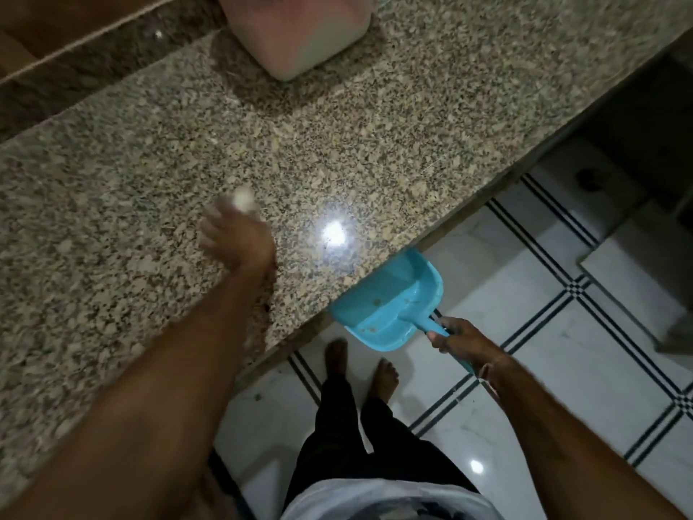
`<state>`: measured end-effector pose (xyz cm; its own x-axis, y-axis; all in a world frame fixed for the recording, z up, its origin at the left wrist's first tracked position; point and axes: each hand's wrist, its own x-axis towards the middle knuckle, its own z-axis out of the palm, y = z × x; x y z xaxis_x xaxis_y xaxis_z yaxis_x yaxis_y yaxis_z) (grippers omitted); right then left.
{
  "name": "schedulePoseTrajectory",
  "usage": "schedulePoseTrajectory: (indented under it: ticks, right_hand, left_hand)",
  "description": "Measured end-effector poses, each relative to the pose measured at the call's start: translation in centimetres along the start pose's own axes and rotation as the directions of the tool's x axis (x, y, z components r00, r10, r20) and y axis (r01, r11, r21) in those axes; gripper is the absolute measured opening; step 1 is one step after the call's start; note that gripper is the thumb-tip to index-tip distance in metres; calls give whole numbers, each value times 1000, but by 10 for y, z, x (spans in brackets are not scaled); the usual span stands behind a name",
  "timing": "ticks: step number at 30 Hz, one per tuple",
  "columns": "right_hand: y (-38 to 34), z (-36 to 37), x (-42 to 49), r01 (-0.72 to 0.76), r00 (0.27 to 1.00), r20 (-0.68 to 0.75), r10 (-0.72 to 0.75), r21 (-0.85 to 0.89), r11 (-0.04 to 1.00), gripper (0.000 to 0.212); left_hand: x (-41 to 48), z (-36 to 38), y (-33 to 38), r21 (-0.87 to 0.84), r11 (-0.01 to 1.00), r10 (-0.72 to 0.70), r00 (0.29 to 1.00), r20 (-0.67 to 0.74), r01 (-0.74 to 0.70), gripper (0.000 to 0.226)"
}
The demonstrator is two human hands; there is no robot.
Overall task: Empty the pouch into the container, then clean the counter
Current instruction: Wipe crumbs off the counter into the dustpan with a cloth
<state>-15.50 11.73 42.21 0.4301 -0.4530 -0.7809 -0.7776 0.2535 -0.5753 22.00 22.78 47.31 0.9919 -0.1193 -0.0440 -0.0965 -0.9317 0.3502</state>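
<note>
Head view. Speckled granite counter [375, 144] over a white tiled floor [562, 369] with dark stripe lines. Dim room, with one lamp glare on the stone just up and left of the dustpan.

- Dustpan [390, 305]: blue, with its mouth tucked against and just under the counter's front edge. A few brown specks lie in its tray.
- Right hand [459, 341]: on the handle, right of and below the dustpan. The fingers are curled round the handle in a firm grip.
- Left hand [236, 234]: on the counter, left of and above the dustpan, and smeared by motion blur. A white bit [243, 200] sits at its fingertips. Cannot tell whether the fingers pinch it or push it, or what it is.
- Container [300, 35]: pale and translucent with a pinkish fill showing through. It stands on the counter well above the dustpan, at the top of the frame, with its upper part cut off.
- Pouch: not in view.

Progress, as a judgement: the emptying looks done, given the filled container and no pouch in hand. The cleaning stage is under way, with the dustpan placed to catch what comes off the edge. Spill is hard to pick out on this stone. Left to do: bring the debris over the edge and dispose of what is caught.
</note>
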Motion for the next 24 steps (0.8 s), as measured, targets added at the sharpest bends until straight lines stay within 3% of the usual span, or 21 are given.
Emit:
schedulePoseTrajectory:
  ticks: [1, 3, 4, 5, 6, 7, 9, 10, 12, 13, 15, 17, 18, 19, 20, 21, 22, 23, 24]
  right_hand:
    - [-2, -1, 2, -7, 1000, -8, 7, 9, 1000, 5]
    - [-10, -4, 4, -9, 1000, -25, 9, 29, 1000, 5]
    - [-12, -7, 5, -1, 1000, -28, 2, 39, 999, 7]
    - [-14, -10, 5, 1, 999, -35, 0, 38, 999, 8]
    - [-16, -13, 5, 1, 999, -47, 0, 31, 1000, 7]
    - [-16, -17, 5, -5, 998, -66, 6, 26, 1000, 6]
    - [-18, -20, 4, -9, 996, -84, 10, 7, 1000, 6]
    - [-19, -21, 4, -14, 995, -102, 15, 9, 1000, 8]
    - [-17, -21, 4, -29, 989, -141, 32, 20, 999, 9]
    - [-16, -20, 4, -41, 987, -152, 44, 26, 999, 6]
    - [-15, -17, 3, -49, 986, -160, 56, 47, 998, 5]
    - [-12, -17, 3, -52, 985, -159, 61, 64, 997, 11]
    - [-12, -16, 2, -58, 985, -160, 67, 64, 996, 11]
    - [-12, -16, 1, -65, 984, -161, 74, 63, 996, 10]
    - [-12, -16, 0, -67, 984, -161, 77, 64, 996, 10]
    - [-12, -17, -1, -70, 984, -162, 80, 71, 995, 11]
    - [-12, -18, -2, -69, 983, -162, 82, 84, 994, 12]
    - [-11, -20, -3, -67, 983, -165, 83, 99, 993, 13]
    - [-11, -22, -4, -65, 983, -166, 84, 114, 991, 13]
  left_hand:
    - [-27, 7, 19, 20, 965, 261, 965, 37, -262, 44]
    - [-72, 13, 43, -54, 744, 665, 730, 155, -666, 32]
    - [-77, 12, 47, -127, 652, 754, 624, 206, -747, 28]
    - [-72, 8, 51, -196, 616, 787, 583, 202, -763, 25]
    - [-57, 5, 48, -211, 652, 758, 635, 150, -729, 23]
    - [-35, 5, 45, -196, 739, 668, 740, 81, -645, 25]
    - [18, -3, 31, -84, 949, 300, 952, -58, -304, 45]
    - [45, -4, 28, -64, 991, 115, 990, -81, -121, 57]
    - [144, 59, 3, -95, 982, -165, 986, -12, 163, 73]
    - [206, 116, -14, -139, 970, -202, 979, -5, 199, 76]
    - [256, 175, -4, -291, 948, -145, 989, -33, 129, 80]
    - [182, 153, 65, -180, 983, 23, 1000, 14, -20, 74]
    - [114, 101, 100, -78, 978, 201, 974, 108, -193, 63]
    - [67, 62, 126, -94, 920, 391, 908, 154, -380, 51]
    - [13, 34, 142, -106, 801, 595, 769, 232, -589, 43]
    - [-27, 27, 146, -201, 612, 787, 565, 246, -765, 40]
    - [-43, 25, 141, -296, 477, 870, 395, 296, -828, 41]
    - [-50, 18, 140, -329, 451, 884, 367, 289, -829, 41]
    - [-42, 31, 135, -255, 483, 868, 421, 263, -838, 36]
